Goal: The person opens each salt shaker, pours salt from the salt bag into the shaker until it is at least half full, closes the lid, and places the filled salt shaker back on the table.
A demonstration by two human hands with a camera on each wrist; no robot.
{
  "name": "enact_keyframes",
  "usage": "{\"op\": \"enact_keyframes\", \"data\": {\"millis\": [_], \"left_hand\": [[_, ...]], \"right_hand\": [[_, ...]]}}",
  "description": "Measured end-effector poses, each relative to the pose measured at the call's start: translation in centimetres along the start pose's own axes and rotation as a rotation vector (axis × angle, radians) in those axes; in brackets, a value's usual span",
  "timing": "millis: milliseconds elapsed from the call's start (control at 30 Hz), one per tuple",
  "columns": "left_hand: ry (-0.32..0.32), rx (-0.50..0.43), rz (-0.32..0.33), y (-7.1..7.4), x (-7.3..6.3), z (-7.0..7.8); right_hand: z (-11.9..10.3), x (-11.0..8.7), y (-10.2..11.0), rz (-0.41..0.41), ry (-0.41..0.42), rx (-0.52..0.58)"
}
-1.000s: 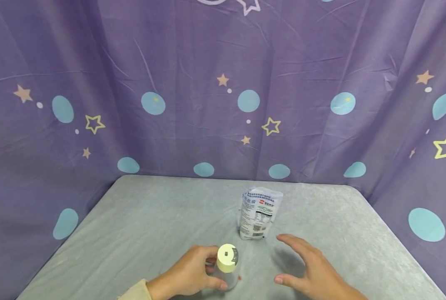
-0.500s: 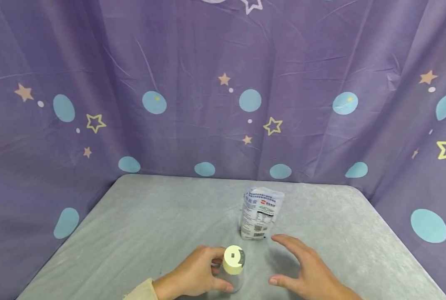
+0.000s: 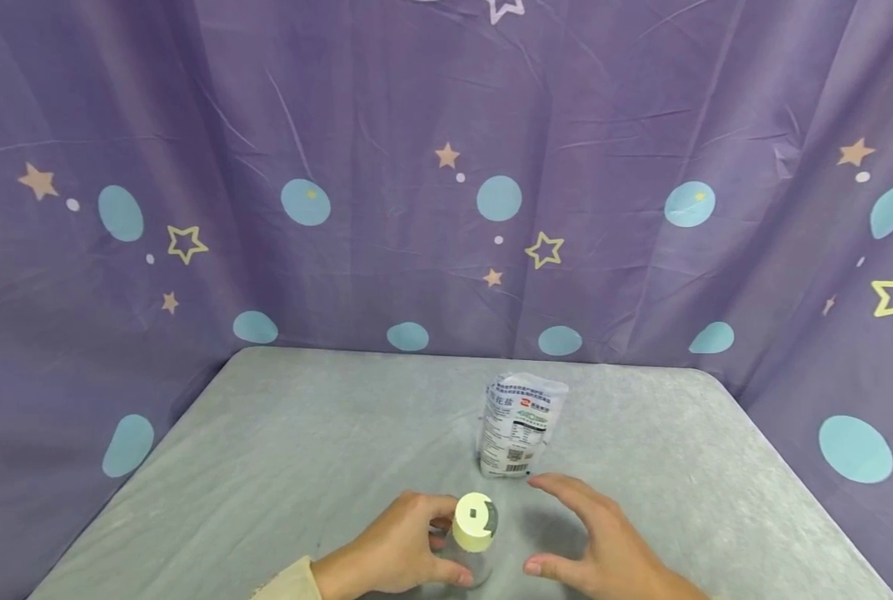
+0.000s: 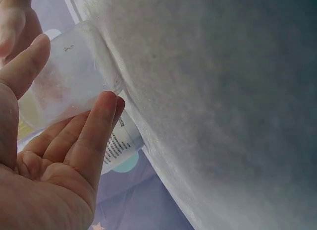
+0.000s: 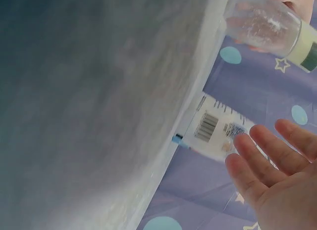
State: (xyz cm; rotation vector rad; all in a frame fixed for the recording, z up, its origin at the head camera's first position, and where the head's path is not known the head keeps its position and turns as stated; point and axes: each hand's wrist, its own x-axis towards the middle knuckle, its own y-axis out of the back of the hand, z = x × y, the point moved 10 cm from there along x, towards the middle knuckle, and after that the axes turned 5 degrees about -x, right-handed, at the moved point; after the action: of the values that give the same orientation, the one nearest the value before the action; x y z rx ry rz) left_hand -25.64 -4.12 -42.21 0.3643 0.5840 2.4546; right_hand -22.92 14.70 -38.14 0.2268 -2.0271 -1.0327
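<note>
My left hand (image 3: pixel 397 546) holds a clear seasoning bottle (image 4: pixel 77 71), thumb on the near side and fingers behind. The bottle stands upright on the table under a pale yellow cap (image 3: pixel 472 523) with a small dark square on top. White specks cling to its wall in the right wrist view. To the right, apart from the bottle, my right hand (image 3: pixel 604 537) is held with fingers spread and nothing in its grasp. A white printed salt pouch (image 3: pixel 521 429) stands upright just beyond both hands; my right fingertips are near its lower right corner in the head view.
A grey-green cloth covers the table (image 3: pixel 326 425). Purple curtains (image 3: pixel 416 208) with stars and blue spots hang behind it and along both sides.
The left hand has shifted a little to the right with the bottle. The right hand has moved left, narrowing the gap between them. The pouch stays in place.
</note>
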Motion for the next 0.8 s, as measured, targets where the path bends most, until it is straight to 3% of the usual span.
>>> {"op": "enact_keyframes", "data": {"millis": [367, 800], "left_hand": [[-0.057, 0.045, -0.005, -0.6, 0.3, 0.9], [-0.045, 0.018, -0.022, -1.1, 0.7, 1.0]], "right_hand": [[-1.6, 1.0, -0.4, 0.008, 0.031, 0.145], [-2.7, 2.0, -1.3, 0.044, 0.058, 0.255]]}}
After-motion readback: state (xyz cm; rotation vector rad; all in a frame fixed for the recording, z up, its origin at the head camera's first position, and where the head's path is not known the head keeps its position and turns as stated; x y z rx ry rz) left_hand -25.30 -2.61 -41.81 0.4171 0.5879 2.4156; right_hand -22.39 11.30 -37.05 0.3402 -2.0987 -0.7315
